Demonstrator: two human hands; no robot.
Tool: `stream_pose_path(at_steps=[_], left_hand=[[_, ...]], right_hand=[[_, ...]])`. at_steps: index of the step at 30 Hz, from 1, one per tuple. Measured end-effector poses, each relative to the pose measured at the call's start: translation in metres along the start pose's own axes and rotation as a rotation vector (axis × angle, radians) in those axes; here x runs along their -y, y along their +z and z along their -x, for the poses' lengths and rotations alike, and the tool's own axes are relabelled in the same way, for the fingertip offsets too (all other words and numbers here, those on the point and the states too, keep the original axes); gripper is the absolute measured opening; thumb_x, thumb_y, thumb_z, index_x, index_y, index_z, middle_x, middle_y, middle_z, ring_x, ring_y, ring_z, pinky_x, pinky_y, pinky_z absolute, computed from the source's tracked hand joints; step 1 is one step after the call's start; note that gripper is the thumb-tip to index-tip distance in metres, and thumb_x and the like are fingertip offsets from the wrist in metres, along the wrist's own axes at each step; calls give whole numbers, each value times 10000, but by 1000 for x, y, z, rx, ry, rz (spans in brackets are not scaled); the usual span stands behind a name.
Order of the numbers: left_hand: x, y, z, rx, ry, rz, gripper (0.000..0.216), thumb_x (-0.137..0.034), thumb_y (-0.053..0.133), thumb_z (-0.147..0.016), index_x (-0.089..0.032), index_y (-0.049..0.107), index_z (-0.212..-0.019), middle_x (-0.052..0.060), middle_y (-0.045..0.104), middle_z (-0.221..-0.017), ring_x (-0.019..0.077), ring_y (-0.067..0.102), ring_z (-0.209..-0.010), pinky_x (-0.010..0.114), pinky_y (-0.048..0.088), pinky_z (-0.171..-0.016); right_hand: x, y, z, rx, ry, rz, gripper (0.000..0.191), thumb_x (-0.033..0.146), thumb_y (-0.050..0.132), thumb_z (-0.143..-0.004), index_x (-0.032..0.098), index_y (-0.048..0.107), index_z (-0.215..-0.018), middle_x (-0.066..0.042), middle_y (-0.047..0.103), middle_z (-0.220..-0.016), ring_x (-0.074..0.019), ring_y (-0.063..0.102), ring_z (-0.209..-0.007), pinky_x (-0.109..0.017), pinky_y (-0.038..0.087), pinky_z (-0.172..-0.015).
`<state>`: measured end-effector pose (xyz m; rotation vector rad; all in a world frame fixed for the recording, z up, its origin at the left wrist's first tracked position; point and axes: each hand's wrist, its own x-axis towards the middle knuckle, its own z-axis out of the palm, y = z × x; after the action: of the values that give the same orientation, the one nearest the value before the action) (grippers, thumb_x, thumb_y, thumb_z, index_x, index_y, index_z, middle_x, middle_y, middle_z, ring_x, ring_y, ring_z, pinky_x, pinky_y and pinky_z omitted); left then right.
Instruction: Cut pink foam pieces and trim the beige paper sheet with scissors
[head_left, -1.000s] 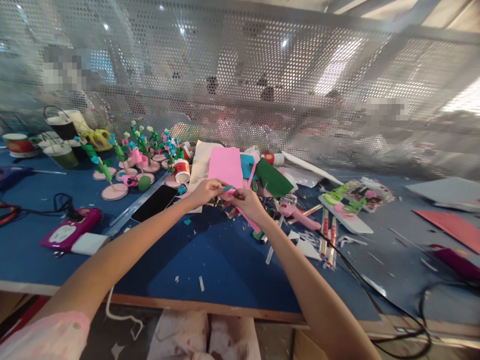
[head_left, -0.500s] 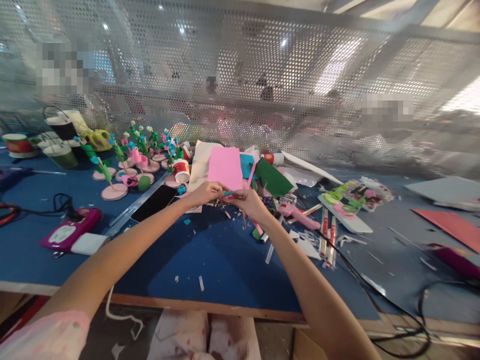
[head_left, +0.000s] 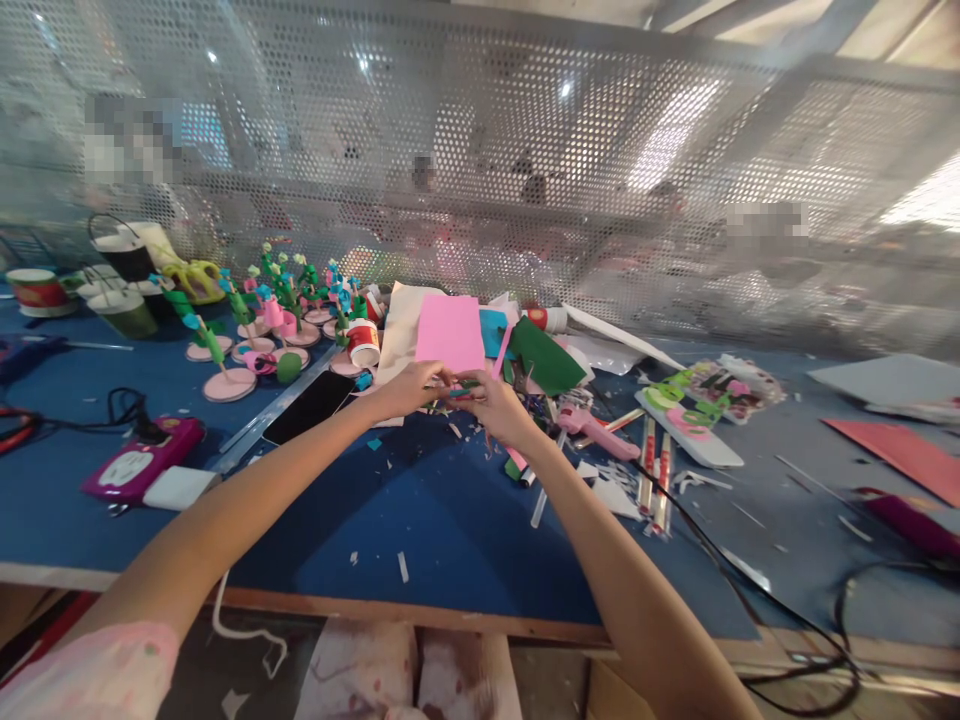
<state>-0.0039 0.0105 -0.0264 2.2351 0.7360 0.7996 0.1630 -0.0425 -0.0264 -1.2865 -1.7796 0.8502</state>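
Left hand (head_left: 411,391) and right hand (head_left: 501,410) pinch a small teal papery strip (head_left: 460,393) in from the front edge of the blue worktop (head_left: 330,540); green-stemmed flowers (head_left: 217,343) on round pink bases (head_left: 229,385) toward its back-left corner look pretty done; this piece probably isn't.

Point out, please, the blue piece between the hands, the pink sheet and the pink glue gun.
Blue piece (head_left: 460,393), head view: its uncovered part.
Pink sheet (head_left: 451,333), head view: its middle.
Pink glue gun (head_left: 604,436), head view: its handle.
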Motion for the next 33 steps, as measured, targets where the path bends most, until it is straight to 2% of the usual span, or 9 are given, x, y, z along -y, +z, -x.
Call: stream_pose_path(at_steps=[3,7,11,14,17,22,30,33], left_hand=[[-2,4,2,47,-43,138,340,-339,496,-781,-121,515,-1042,117,587,-1044,180,579,-895,279,455,-726],[0,10,2,42,13,174,351,-316,475,-801,-130,541,-1092,113,588,-1107,192,554,-984,289,436,-799],[3,14,0,17,-37,188,300,-271,504,-782,-131,612,-1025,91,655,-968,166,598,-810,258,459,-689],[4,15,-1,-27,-72,229,265,-228,522,-763,-119,638,-975,78,675,-850,134,597,-684,233,461,-616],[6,16,-2,-90,-61,235,230,-203,539,-745,-114,653,-924,71,673,-814,127,596,-672,225,464,-607],[15,20,-4,-157,-51,211,192,-220,552,-741,-110,650,-864,59,663,-749,126,601,-647,233,470,-599],[10,18,-5,-108,-95,144,182,-250,524,-763,-106,612,-830,45,647,-723,111,590,-632,223,459,-596],[8,14,-5,-84,-106,139,167,-241,528,-758,-103,603,-813,35,639,-707,103,581,-622,210,449,-590]], right_hand=[[-2,-1,0,-29,-20,52,313,202,573,-700,164,439,-981,-43,676,-722,-176,640,-671,-274,478,-580],[-5,0,0,-46,-26,78,339,206,555,-705,180,349,-973,-40,666,-712,-154,603,-544,-275,462,-528],[-5,1,0,-65,-46,72,305,184,531,-690,198,327,-917,-32,651,-697,-158,597,-527,-268,453,-493],[-3,2,1,-83,-5,15,328,247,538,-686,209,315,-922,-8,636,-643,-157,566,-435,-247,417,-388],[-3,1,2,-95,27,-42,394,334,575,-662,221,292,-912,33,615,-564,-132,474,-301,-222,339,-277],[-2,1,2,-80,16,-95,429,385,605,-637,229,295,-889,72,577,-509,-140,520,-342,-194,336,-256],[2,2,2,-30,33,-171,494,394,657,-590,224,309,-896,127,431,-475,-135,554,-404,-157,331,-250],[4,1,3,17,31,-193,508,385,670,-588,222,310,-907,131,417,-511,-97,513,-375,-151,337,-252]])
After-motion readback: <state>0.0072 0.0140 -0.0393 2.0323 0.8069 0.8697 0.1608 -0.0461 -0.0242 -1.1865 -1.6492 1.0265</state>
